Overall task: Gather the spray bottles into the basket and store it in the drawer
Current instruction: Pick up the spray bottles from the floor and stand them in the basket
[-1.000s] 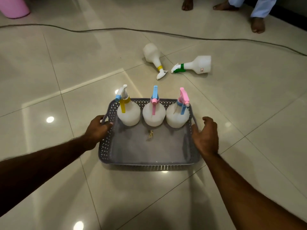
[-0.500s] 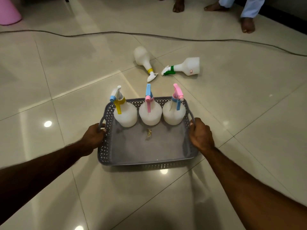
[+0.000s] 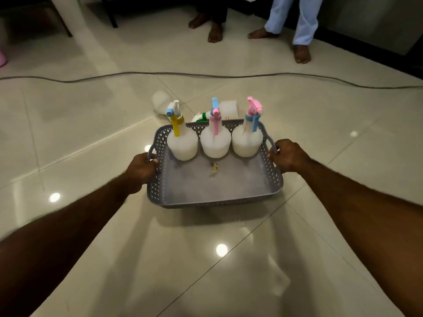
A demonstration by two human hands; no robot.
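Glossy tiled floor, cable across it. Left hand & right hand each grip a handle of the basket, 3 spray bottles upright inside. 2 more bottles lie on floor behind; drawer not visible, storing not yet done.

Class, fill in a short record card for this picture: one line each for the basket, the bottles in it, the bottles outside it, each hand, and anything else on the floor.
basket: grey basket, held by both side handles
bottles in basket: three upright along the far wall: yellow-trigger bottle, pink-trigger bottle, blue-trigger bottle
bottles outside: two lying on the floor behind the basket, green-collared bottle and another bottle, both partly hidden
left hand: grips left handle
right hand: grips right handle
floor: cable runs across
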